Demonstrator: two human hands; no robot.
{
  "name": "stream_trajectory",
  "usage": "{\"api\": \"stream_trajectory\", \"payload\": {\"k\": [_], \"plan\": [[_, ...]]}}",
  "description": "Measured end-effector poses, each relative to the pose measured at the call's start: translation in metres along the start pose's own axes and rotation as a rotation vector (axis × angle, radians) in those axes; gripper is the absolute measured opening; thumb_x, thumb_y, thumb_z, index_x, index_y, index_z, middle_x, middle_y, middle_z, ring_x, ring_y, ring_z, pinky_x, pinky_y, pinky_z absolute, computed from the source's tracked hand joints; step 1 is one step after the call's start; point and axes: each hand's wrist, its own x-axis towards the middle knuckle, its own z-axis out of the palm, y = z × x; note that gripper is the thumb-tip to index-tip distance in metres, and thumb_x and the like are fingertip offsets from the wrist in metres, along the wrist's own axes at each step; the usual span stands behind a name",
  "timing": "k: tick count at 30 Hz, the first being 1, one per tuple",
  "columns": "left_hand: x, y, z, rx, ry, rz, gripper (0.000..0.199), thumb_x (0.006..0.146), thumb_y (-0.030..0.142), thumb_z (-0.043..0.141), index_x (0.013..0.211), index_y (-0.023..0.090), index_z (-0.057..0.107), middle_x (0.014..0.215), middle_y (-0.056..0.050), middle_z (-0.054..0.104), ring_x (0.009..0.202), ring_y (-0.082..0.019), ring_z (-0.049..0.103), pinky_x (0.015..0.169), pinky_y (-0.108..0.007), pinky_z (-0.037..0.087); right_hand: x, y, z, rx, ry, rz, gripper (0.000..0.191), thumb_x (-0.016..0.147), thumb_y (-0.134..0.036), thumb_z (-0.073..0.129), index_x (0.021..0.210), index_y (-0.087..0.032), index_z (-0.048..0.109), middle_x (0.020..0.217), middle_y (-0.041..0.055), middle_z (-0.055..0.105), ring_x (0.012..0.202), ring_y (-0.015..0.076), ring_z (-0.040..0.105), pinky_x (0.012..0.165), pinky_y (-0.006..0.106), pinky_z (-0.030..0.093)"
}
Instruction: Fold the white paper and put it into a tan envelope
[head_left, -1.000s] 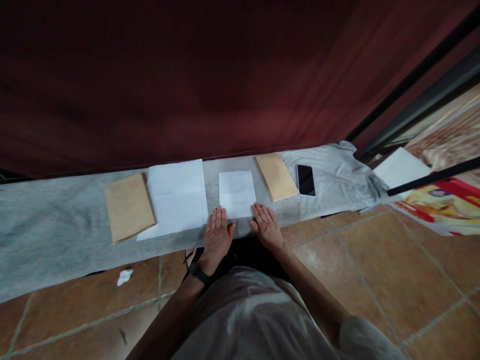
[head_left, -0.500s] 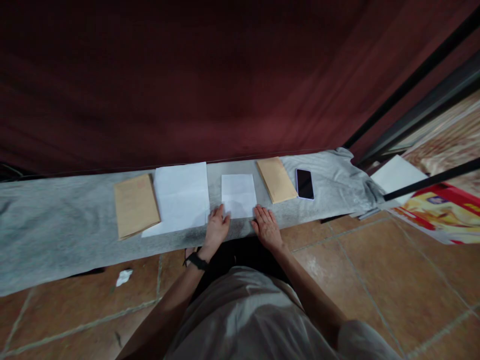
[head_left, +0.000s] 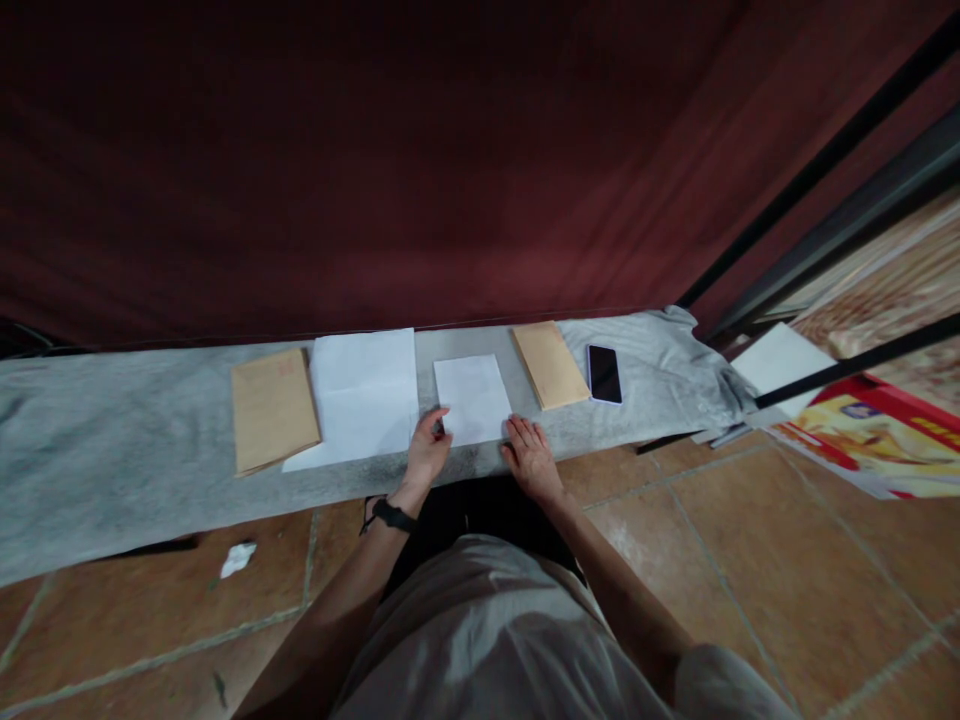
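Note:
A small white folded sheet of paper [head_left: 471, 398] lies slightly turned on the grey cloth in front of me. By its lower left corner is my left hand [head_left: 429, 448], thumb and index finger curved apart with a gap between them. My right hand [head_left: 532, 455] rests flat at the lower right corner, fingertips touching or almost touching the paper. Left of the small sheet lies a stack of larger white paper [head_left: 364, 395], partly under a brown envelope [head_left: 274, 410]. On the right is another stack of brown envelopes [head_left: 550, 365].
A phone [head_left: 604, 374] lies beside the right-hand envelopes. The narrow bench is covered with a grey cloth [head_left: 150, 440] and backs onto a dark red curtain [head_left: 450, 200]. At the right are black metal bars and a red and yellow box [head_left: 877, 440]. Crumpled tissue [head_left: 238, 559] lies on the tiled floor.
The small sheet has turned a little, its top edge swinging left. My left thumb and index finger have spread apart from a flatter pose. The right hand stays nearly in place.

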Motion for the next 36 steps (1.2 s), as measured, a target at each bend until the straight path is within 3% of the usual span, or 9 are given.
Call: {"api": "stream_trajectory", "payload": {"k": [4,7,11,14,16,19,21,28,36], "plan": [[-0.013,0.007,-0.011,-0.185,-0.034,-0.169,0.058,0.064,0.020,0.063,0.122,0.018,0.068,0.061,0.006,0.057,0.050,-0.010,0.048,0.052,-0.023,0.042,-0.002,0.006,-0.005,0.128,0.010,-0.006,0.047,0.099,-0.023,0.049,0.146,-0.019,0.052,0.144,0.0128,0.059,0.138,0.0243,0.051,0.119,0.050,0.037],[-0.021,0.010,-0.021,-0.302,-0.057,-0.208,0.056,0.060,0.020,0.065,0.116,0.018,0.070,0.083,0.000,0.069,0.059,-0.010,0.055,0.054,-0.022,0.044,-0.004,0.010,-0.009,0.202,0.023,-0.011,0.043,0.098,-0.020,0.050,0.140,-0.022,0.059,0.140,0.0100,0.063,0.134,0.0230,0.055,0.117,0.047,0.041],[-0.029,0.008,-0.027,-0.318,-0.158,-0.232,0.054,0.064,0.022,0.065,0.117,0.016,0.070,0.100,-0.006,0.073,0.066,-0.012,0.062,0.055,-0.022,0.047,-0.006,0.010,-0.011,0.258,0.030,-0.040,0.035,0.098,-0.018,0.050,0.127,-0.023,0.069,0.134,0.0075,0.067,0.130,0.0219,0.057,0.114,0.045,0.044],[-0.035,-0.001,-0.029,-0.181,-0.088,-0.128,0.048,0.074,0.022,0.057,0.121,0.017,0.069,0.115,-0.010,0.071,0.072,-0.014,0.065,0.063,-0.029,0.056,-0.007,0.007,-0.012,0.280,0.011,-0.050,0.030,0.099,-0.021,0.051,0.119,-0.025,0.074,0.127,0.0056,0.072,0.126,0.0218,0.060,0.111,0.044,0.048],[-0.040,-0.007,-0.032,-0.050,-0.048,0.037,0.049,0.079,0.016,0.049,0.124,0.020,0.067,0.131,-0.011,0.065,0.081,-0.016,0.068,0.075,-0.036,0.061,-0.008,0.005,-0.012,0.274,-0.006,-0.049,0.030,0.100,-0.022,0.052,0.118,-0.027,0.074,0.123,0.0047,0.073,0.122,0.0217,0.062,0.109,0.044,0.050],[-0.048,-0.013,-0.037,0.212,-0.100,0.317,0.049,0.082,0.009,0.044,0.121,0.024,0.070,0.138,-0.008,0.062,0.112,-0.021,0.065,0.104,-0.046,0.053,-0.008,0.005,-0.014,0.277,-0.011,-0.054,0.028,0.101,-0.025,0.052,0.117,-0.027,0.075,0.119,0.0048,0.075,0.116,0.0211,0.065,0.108,0.042,0.050],[-0.050,-0.015,-0.039,0.370,-0.133,0.415,0.042,0.085,0.009,0.047,0.115,0.025,0.072,0.133,-0.007,0.066,0.127,-0.024,0.058,0.114,-0.050,0.044,-0.005,0.006,-0.016,0.289,-0.012,-0.043,0.027,0.101,-0.027,0.052,0.115,-0.026,0.075,0.116,0.0049,0.075,0.112,0.0211,0.067,0.106,0.040,0.051],[-0.036,-0.016,-0.036,0.436,-0.114,0.464,0.018,0.091,0.022,0.058,0.102,0.023,0.073,0.115,-0.008,0.074,0.116,-0.025,0.065,0.107,-0.046,0.051,0.008,0.009,-0.020,0.291,-0.075,0.014,0.027,0.101,-0.030,0.051,0.114,-0.026,0.074,0.108,0.0040,0.077,0.104,0.0216,0.069,0.099,0.038,0.053],[-0.026,-0.012,-0.036,0.425,-0.102,0.390,0.025,0.087,0.015,0.055,0.102,0.024,0.072,0.115,-0.006,0.074,0.112,-0.023,0.067,0.104,-0.042,0.052,0.017,0.009,-0.018,0.359,-0.028,0.028,0.028,0.096,-0.018,0.050,0.108,-0.024,0.075,0.113,0.0059,0.075,0.109,0.0220,0.068,0.100,0.040,0.052]]}}
